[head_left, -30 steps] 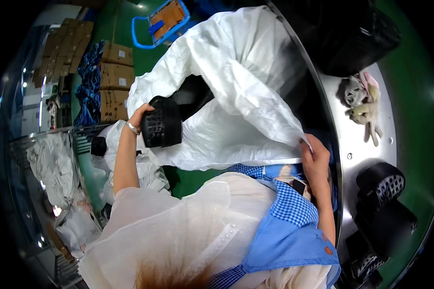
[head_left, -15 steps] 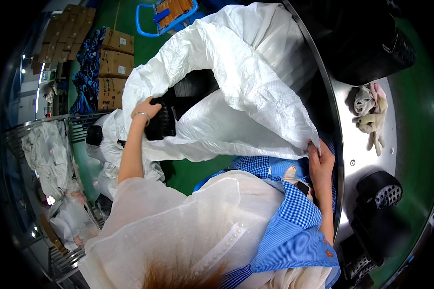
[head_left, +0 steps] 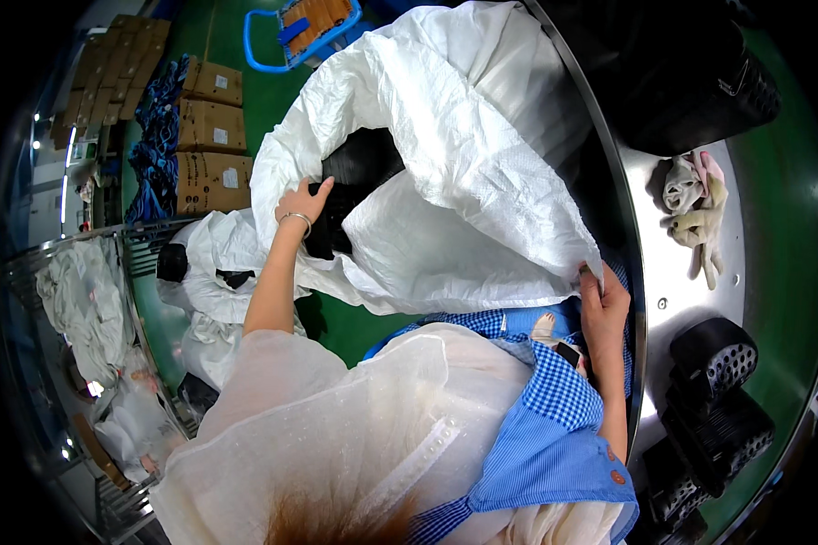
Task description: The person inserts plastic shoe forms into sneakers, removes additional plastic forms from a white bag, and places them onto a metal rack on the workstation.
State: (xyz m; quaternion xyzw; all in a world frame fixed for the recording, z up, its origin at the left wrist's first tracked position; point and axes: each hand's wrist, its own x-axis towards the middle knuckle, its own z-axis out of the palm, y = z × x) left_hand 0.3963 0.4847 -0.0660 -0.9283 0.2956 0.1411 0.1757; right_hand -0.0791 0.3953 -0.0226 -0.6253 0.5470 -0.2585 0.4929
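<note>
A large white woven sack (head_left: pixel 509 154) gapes in front of me, its mouth folded outward. My left hand (head_left: pixel 302 204) is closed on a black ribbed plastic part (head_left: pixel 329 234) at the left of the sack mouth; most of the fingers are hidden behind it. Deeper in the sack lies another black object (head_left: pixel 364 159), mostly hidden in shadow. With thumb and fingers pinched, my right hand (head_left: pixel 604 307) grips the near right corner of the sack's rim.
At my right, a metal worktop (head_left: pixel 650 363) bears pale work gloves (head_left: pixel 695 209) and several black plastic parts (head_left: pixel 713 354) with perforated ends. Cartons (head_left: pixel 211 136) are stacked at the far left. Beyond the sack stands a blue trolley (head_left: pixel 323 36). Another white sack (head_left: pixel 218 245) sits to my left.
My left hand has moved right with the black ribbed part, farther into the sack mouth. The sack's left rim has shifted right too. My right hand keeps its grip on the corner.
</note>
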